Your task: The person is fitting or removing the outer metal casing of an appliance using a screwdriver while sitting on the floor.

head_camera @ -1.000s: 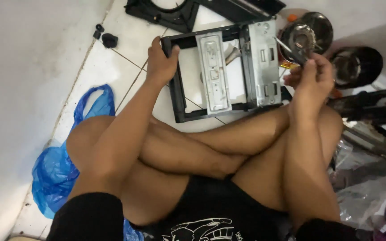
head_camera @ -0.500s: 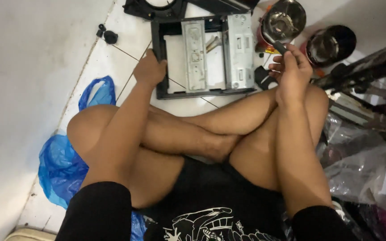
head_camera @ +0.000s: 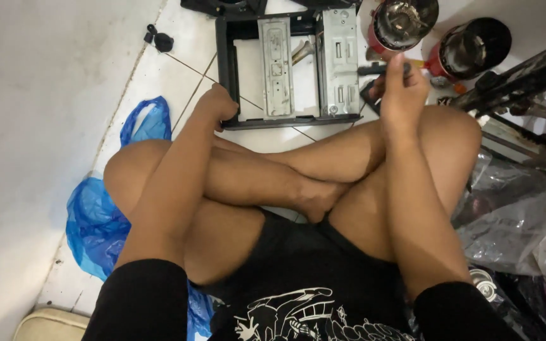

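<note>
posture: the person is sitting cross-legged on the white tiled floor (head_camera: pixel 178 82), in black shorts and a black printed shirt, looking down over both knees.
left hand: the left hand (head_camera: pixel 217 107) is resting against the near left corner of the black rectangular metal chassis frame (head_camera: pixel 225 69); the fingers are curling loosely together on the frame's lower edge, and whether they are gripping it cannot be told.
right hand: the right hand (head_camera: pixel 401 91) is reaching past the right knee, its fingers pressing together around a thin dark tool handle (head_camera: pixel 372 69) that is sticking out to the left of the thumb; the tool's tip is hidden.
chassis: the frame is lying flat on the floor just beyond the crossed shins, between the two hands, open side up.
inside the frame: a grey perforated metal bracket (head_camera: pixel 275 66) is lying lengthwise in the middle, and a silver boxy metal module (head_camera: pixel 339 60) is sitting along the right side.
right of the frame: two round red-rimmed reflector cups (head_camera: pixel 472 47) are standing near the right hand, side by side.
far right: crumpled clear plastic bags (head_camera: pixel 513 215) and dark metal bars are piling up beside the right knee.
left: a blue plastic bag (head_camera: pixel 96 221) is lying under and beside the left thigh, against the white wall.
top left: a small black knob (head_camera: pixel 162 41) is sitting on the tiles, well apart from the left hand.
</note>
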